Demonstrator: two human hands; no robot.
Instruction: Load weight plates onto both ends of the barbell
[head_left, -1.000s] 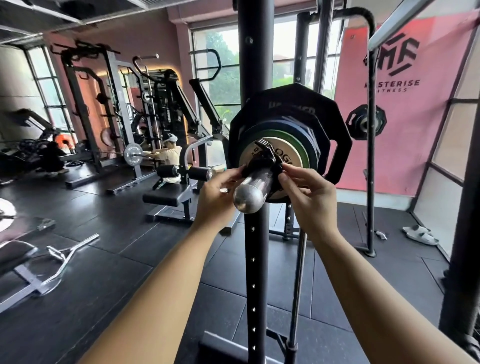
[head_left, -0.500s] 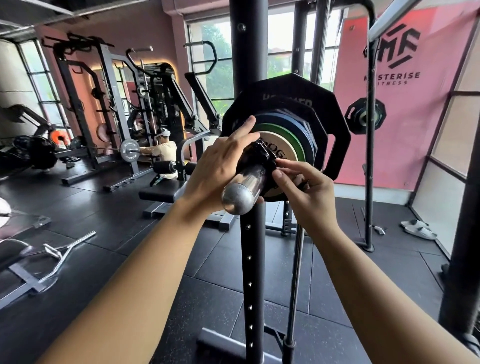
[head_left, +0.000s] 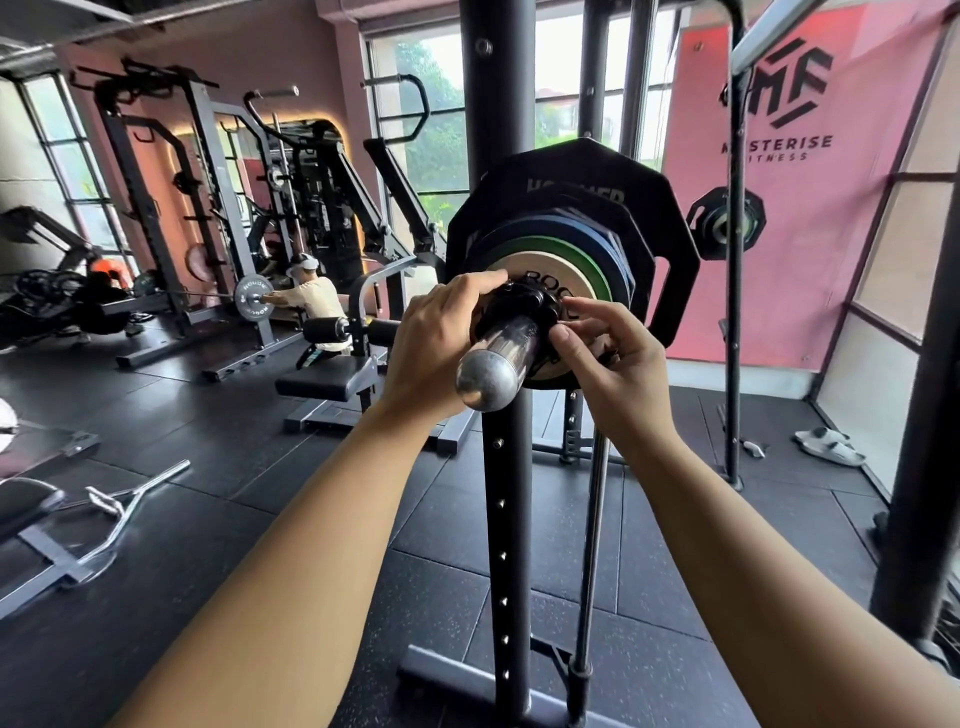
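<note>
The weight plates (head_left: 571, 208) sit stacked on the barbell (head_left: 501, 358), its end pointing toward the camera. The black collar (head_left: 530, 304) lies against the outermost plate: the left hand (head_left: 431, 348) curls over it and the right hand (head_left: 613, 369) pinches its other side, both equally near.

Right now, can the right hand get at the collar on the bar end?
Likely yes. The right hand pinches the right side of the collar. The left hand grips only its upper left, and the bar end pokes out lower down, so that side looks free.
</note>
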